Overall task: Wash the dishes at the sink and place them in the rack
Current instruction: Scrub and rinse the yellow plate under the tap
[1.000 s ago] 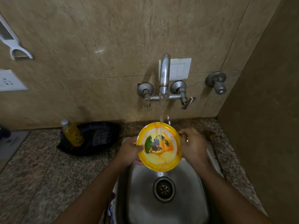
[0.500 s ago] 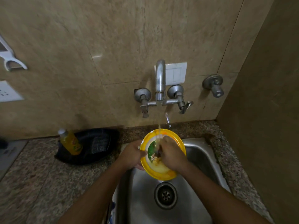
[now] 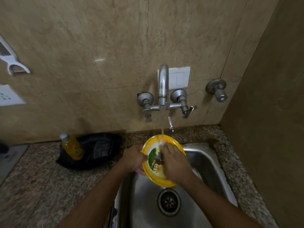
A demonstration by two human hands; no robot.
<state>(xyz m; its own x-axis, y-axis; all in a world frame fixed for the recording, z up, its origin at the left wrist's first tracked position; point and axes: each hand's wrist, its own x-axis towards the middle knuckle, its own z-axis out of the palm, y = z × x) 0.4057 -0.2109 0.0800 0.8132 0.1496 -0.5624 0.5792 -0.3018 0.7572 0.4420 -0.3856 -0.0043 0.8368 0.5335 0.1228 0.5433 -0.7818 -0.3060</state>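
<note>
The sink point(image 3: 205, 163) sits in the worktop point(image 3: 41, 186), below the tap point(image 3: 163, 86). Above the sink, under the tap's stream, the left hand point(image 3: 134, 159) grips the plate point(image 3: 153, 176) by its rim while the right hand point(image 3: 175, 163) lies flat on its face.

Water is running from the tap point(image 3: 163, 84) onto a yellow plate point(image 3: 152, 160) over the steel sink point(image 3: 209, 163). The left hand point(image 3: 133, 159) is gripping its rim; the right hand point(image 3: 174, 163) is lying on its face (fingers hidden). A yellow bottle point(image 3: 72, 146) is standing on the worktop point(image 3: 41, 186).
</note>
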